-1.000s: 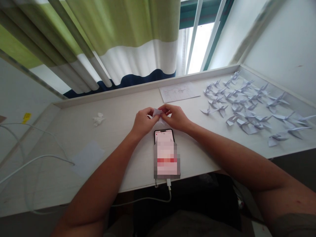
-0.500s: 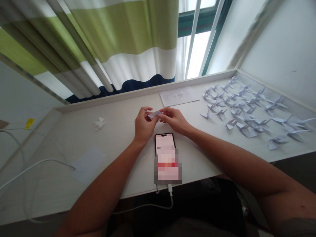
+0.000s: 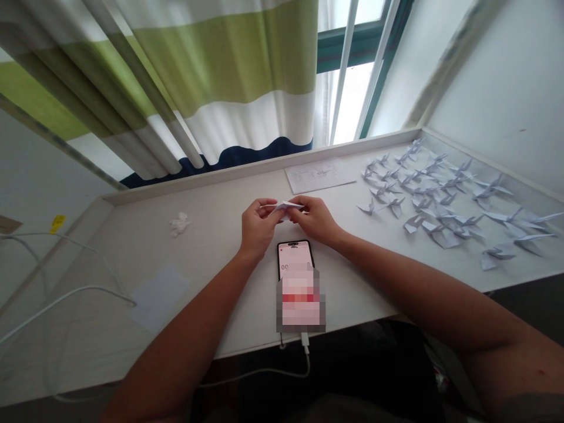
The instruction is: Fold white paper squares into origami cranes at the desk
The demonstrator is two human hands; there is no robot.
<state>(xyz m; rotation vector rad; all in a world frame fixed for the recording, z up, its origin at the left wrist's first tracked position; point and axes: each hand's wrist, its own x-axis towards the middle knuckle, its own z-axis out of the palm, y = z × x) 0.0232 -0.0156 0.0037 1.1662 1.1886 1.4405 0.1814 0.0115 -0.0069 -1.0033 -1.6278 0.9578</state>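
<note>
Folded paper (image 3: 286, 205), one — pinched by left hand (image 3: 257, 230) and right hand (image 3: 316, 217), both mostly closed | step: creasing, apparently | next: likely firm pressure

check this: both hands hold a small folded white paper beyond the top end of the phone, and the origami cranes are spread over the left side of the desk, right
Not quite: the head view shows the origami cranes spread over the right side of the desk. The left hand and right hand do hold the folded white paper beyond the phone.
</note>
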